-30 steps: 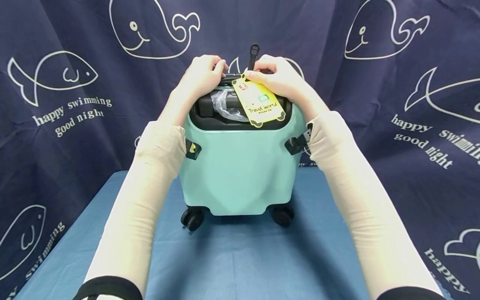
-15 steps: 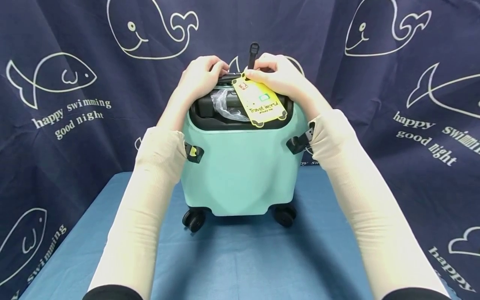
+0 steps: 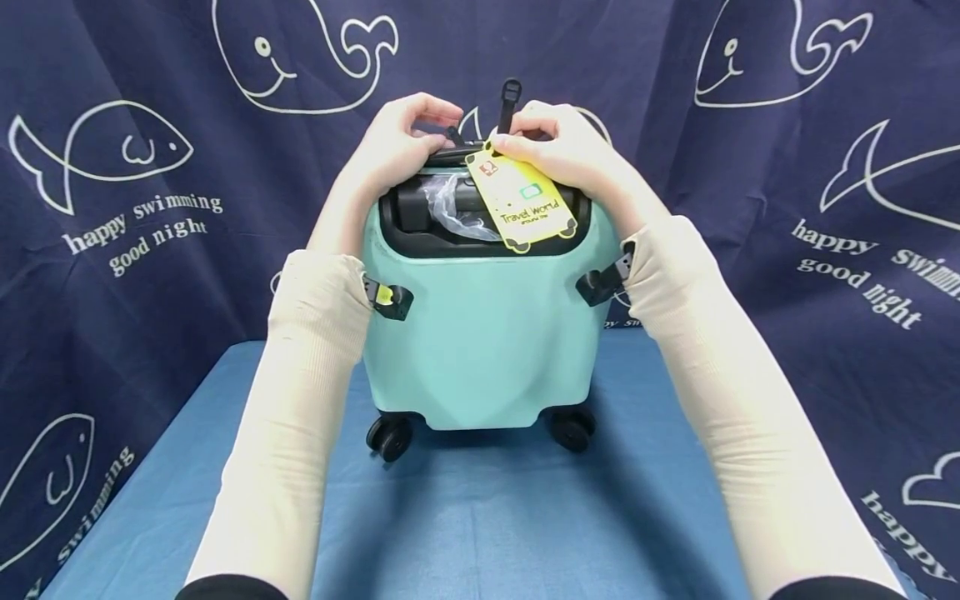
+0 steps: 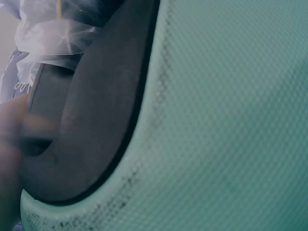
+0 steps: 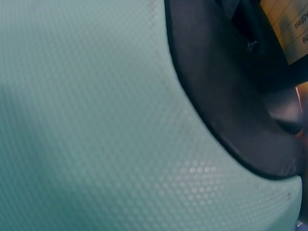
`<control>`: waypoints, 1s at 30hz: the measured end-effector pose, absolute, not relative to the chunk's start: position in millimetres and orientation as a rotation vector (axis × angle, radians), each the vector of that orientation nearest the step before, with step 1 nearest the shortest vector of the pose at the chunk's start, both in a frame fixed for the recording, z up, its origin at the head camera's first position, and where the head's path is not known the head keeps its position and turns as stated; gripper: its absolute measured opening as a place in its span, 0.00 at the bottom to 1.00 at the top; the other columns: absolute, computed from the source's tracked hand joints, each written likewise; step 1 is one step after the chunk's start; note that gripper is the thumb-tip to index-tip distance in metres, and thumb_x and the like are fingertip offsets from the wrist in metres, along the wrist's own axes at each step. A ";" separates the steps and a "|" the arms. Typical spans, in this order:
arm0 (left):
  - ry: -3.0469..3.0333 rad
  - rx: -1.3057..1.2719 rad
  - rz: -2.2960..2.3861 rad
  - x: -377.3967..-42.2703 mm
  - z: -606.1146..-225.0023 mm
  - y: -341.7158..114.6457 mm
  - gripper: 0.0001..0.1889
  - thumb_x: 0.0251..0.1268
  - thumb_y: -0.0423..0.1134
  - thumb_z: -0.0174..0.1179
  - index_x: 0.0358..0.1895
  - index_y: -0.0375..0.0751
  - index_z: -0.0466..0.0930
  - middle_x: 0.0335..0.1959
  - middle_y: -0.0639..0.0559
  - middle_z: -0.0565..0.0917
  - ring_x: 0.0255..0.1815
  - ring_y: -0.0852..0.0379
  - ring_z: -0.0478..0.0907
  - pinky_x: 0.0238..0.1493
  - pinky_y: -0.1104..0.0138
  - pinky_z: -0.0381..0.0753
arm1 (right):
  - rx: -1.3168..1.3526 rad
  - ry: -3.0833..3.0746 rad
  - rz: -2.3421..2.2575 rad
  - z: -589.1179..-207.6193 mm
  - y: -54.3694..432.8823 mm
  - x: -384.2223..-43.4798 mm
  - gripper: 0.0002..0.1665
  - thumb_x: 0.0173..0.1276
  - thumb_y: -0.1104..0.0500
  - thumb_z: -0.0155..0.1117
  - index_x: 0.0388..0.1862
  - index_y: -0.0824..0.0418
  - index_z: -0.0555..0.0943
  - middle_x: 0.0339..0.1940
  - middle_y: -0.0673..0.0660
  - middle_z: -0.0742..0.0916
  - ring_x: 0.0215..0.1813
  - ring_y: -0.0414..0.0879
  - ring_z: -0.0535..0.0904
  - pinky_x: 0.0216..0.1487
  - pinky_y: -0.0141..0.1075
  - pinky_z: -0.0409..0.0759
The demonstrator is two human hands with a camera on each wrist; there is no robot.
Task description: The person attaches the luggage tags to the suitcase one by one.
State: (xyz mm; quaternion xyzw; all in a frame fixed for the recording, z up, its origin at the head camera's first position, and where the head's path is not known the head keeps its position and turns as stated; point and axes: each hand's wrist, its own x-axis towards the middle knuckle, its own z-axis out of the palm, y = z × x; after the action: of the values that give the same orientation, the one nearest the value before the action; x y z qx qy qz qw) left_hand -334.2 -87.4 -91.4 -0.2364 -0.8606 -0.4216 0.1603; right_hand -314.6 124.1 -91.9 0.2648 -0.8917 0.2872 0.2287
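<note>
A mint-green suitcase (image 3: 483,342) stands upright on its black wheels, its textured shell filling much of both wrist views. Over its black top recess hangs a yellow luggage tag (image 3: 522,202) printed "Travel World". My right hand (image 3: 558,143) pinches the tag's black strap (image 3: 510,102) between thumb and fingers, with the buckle end pointing up. My left hand (image 3: 401,142), at the top left of the case, has a short black strap end (image 3: 453,134) between thumb and fingers. Its fingertips are partly hidden. Blurred fingers (image 4: 9,139) show at the left wrist view's edge.
Clear plastic wrap (image 3: 447,208) covers part of the black handle. The suitcase stands on a blue cloth-covered table (image 3: 472,517). Behind it hangs a dark blue curtain (image 3: 600,50) with whale and fish drawings.
My left hand has risen slightly and its index finger has lifted from the thumb, with a black strap end now showing between them. The right hand keeps its pinch on the strap.
</note>
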 end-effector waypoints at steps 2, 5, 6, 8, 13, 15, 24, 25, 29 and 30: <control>-2.439 -0.679 -1.297 -334.0 -90.8 -86.7 0.21 0.64 0.28 0.52 0.61 0.42 0.71 0.59 0.48 0.77 0.48 0.60 0.80 0.53 0.73 0.74 | 0.738 -2.449 0.808 -92.1 125.1 -314.8 0.15 0.65 0.47 0.59 0.26 0.57 0.77 0.29 0.47 0.73 0.35 0.40 0.67 0.36 0.29 0.59; -2.427 -0.618 -1.377 -334.4 -89.6 -85.5 0.25 0.62 0.32 0.58 0.63 0.46 0.69 0.54 0.49 0.80 0.48 0.61 0.79 0.52 0.73 0.73 | 0.758 -2.437 0.833 -92.3 126.6 -314.9 0.15 0.65 0.48 0.60 0.28 0.58 0.78 0.29 0.48 0.74 0.35 0.41 0.67 0.37 0.29 0.59; -2.425 -0.592 -1.380 -334.6 -89.4 -85.1 0.25 0.61 0.34 0.60 0.63 0.46 0.69 0.52 0.49 0.82 0.48 0.61 0.79 0.51 0.74 0.73 | 0.756 -2.440 0.843 -92.3 126.9 -314.8 0.15 0.65 0.48 0.60 0.29 0.59 0.79 0.29 0.48 0.74 0.36 0.40 0.67 0.37 0.29 0.59; -2.414 -0.537 -1.408 -335.4 -89.1 -84.5 0.26 0.58 0.36 0.63 0.62 0.46 0.72 0.46 0.51 0.84 0.46 0.63 0.80 0.50 0.75 0.73 | 0.749 -2.448 0.866 -92.3 127.2 -314.6 0.15 0.64 0.47 0.60 0.32 0.58 0.80 0.30 0.47 0.75 0.37 0.40 0.67 0.38 0.28 0.60; -2.366 -0.474 -1.466 -337.5 -89.7 -83.9 0.20 0.54 0.37 0.67 0.52 0.42 0.81 0.36 0.56 0.87 0.39 0.67 0.82 0.46 0.76 0.75 | 0.718 -2.466 0.957 -91.5 126.6 -312.7 0.13 0.60 0.44 0.65 0.35 0.51 0.82 0.34 0.44 0.78 0.39 0.39 0.70 0.42 0.27 0.61; -2.346 -0.476 -1.483 -338.1 -90.1 -83.9 0.17 0.54 0.37 0.68 0.49 0.40 0.83 0.35 0.56 0.88 0.37 0.68 0.82 0.45 0.76 0.76 | 0.723 -2.460 0.999 -91.1 126.4 -312.1 0.12 0.59 0.44 0.66 0.35 0.49 0.82 0.35 0.43 0.80 0.40 0.38 0.71 0.43 0.27 0.62; -2.256 -0.532 -1.536 -337.9 -93.3 -83.4 0.10 0.52 0.34 0.68 0.40 0.38 0.85 0.25 0.61 0.86 0.29 0.70 0.80 0.35 0.77 0.74 | 0.791 -2.393 1.224 -92.6 127.6 -312.2 0.08 0.60 0.50 0.67 0.30 0.53 0.82 0.30 0.46 0.81 0.36 0.41 0.72 0.40 0.28 0.65; -2.250 -0.535 -1.538 -337.8 -93.9 -83.6 0.10 0.52 0.34 0.68 0.39 0.38 0.85 0.23 0.63 0.85 0.28 0.70 0.80 0.35 0.77 0.74 | 0.784 -2.402 1.213 -92.6 127.7 -312.3 0.09 0.60 0.48 0.66 0.29 0.52 0.81 0.28 0.46 0.80 0.35 0.41 0.71 0.39 0.29 0.64; -2.221 -0.558 -1.569 -338.0 -95.4 -83.9 0.09 0.53 0.34 0.67 0.38 0.37 0.85 0.20 0.64 0.83 0.27 0.69 0.80 0.35 0.77 0.74 | 0.796 -2.410 1.216 -92.5 128.0 -312.8 0.12 0.62 0.47 0.65 0.28 0.54 0.80 0.26 0.48 0.78 0.35 0.43 0.70 0.37 0.30 0.62; -2.213 -0.562 -1.578 -337.9 -95.5 -83.9 0.09 0.53 0.34 0.67 0.38 0.36 0.85 0.21 0.63 0.83 0.27 0.69 0.80 0.35 0.77 0.75 | 0.800 -2.406 1.223 -92.6 128.0 -313.0 0.12 0.62 0.47 0.65 0.28 0.54 0.80 0.26 0.48 0.78 0.35 0.43 0.70 0.37 0.30 0.63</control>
State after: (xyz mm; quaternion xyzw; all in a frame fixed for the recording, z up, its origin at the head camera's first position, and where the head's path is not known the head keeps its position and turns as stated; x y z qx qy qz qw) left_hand -337.9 -83.9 -95.5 -0.1990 -0.7841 -0.5590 0.1820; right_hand -313.0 128.0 -92.6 0.2804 -0.8434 0.4287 0.1623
